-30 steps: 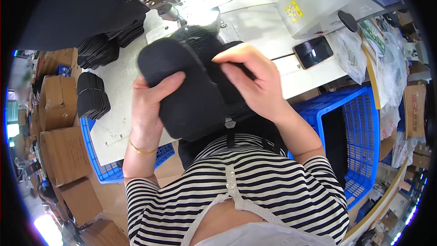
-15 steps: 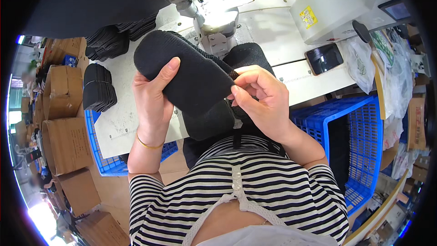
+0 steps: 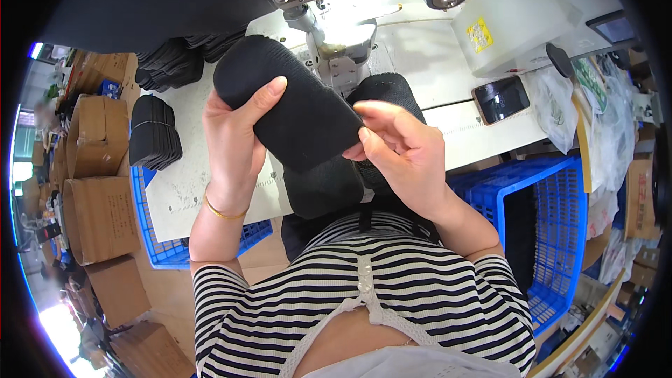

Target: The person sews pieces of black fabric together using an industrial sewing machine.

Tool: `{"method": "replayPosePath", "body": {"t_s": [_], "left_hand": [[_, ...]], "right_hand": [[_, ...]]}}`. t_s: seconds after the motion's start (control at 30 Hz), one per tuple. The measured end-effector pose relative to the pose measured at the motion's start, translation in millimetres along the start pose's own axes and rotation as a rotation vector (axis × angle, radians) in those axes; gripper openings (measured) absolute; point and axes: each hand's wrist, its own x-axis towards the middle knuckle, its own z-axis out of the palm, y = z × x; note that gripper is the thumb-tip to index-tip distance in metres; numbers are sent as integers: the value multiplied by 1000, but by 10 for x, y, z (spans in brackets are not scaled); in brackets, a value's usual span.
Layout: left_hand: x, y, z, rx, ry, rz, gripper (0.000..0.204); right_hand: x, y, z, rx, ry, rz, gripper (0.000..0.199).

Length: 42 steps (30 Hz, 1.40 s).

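- The left hand (image 3: pixel 234 143) grips a black, oblong knit fabric piece (image 3: pixel 287 113) with the thumb on top and the fingers wrapped beneath, holding it just above the white tabletop (image 3: pixel 420 49) in front of the sewing machine (image 3: pixel 329 0).
- The right hand (image 3: pixel 399 150) pinches the near right end of that piece between thumb and fingertips; its palm faces up and the other fingers are loosely curled.
- Against half a second ago, the piece lies flatter and more crosswise, with its rounded end pointing up-left; then it tilted more steeply toward the machine.
- The right hand has shifted from the piece's middle edge to its lower right end, and both hands sit a little higher in view.
- A second black fabric piece (image 3: pixel 325 185) hangs below the first, partly covered by it; where one ends and the other begins is hard to tell.
- Another dark rounded fabric piece (image 3: pixel 392 91) shows behind the right hand, mostly hidden by the fingers.
- Stacks of black cut pieces (image 3: pixel 154 133) lie on the left of the tabletop, the far ones in shadow.
- The sewing machine is cut off by the top edge, and its needle area is washed out by glare.
- A dark phone (image 3: pixel 500 98) lies on the tabletop's right side.
- Blue plastic crates (image 3: pixel 553 217) stand either side of the person, and the left one is largely hidden under the tabletop.
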Motion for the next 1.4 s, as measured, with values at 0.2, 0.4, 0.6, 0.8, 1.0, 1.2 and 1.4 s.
{"method": "replayPosePath", "body": {"t_s": [0.2, 0.4, 0.6, 0.8, 1.0, 1.2, 1.4], "left_hand": [[426, 99, -17, 220, -84, 12, 32], [858, 193, 36, 258, -143, -92, 22], [1037, 213, 16, 263, -149, -119, 18], [1019, 268, 144, 442, -63, -85, 10], [814, 123, -9, 1115, -76, 613, 27], [350, 108, 97, 1050, -467, 802, 34], [356, 80, 11, 1111, -579, 1033, 31]], "right_hand": [[297, -81, -28, 13, -41, 164, 20], [528, -94, -23, 133, 36, 183, 20], [576, -32, -6, 277, 22, 122, 18], [575, 43, 18, 259, 22, 93, 18], [570, 12, 105, 265, 42, 110, 14], [500, 50, 136, 276, 58, 104, 17], [414, 133, 217, 487, -114, 44, 36]]}}
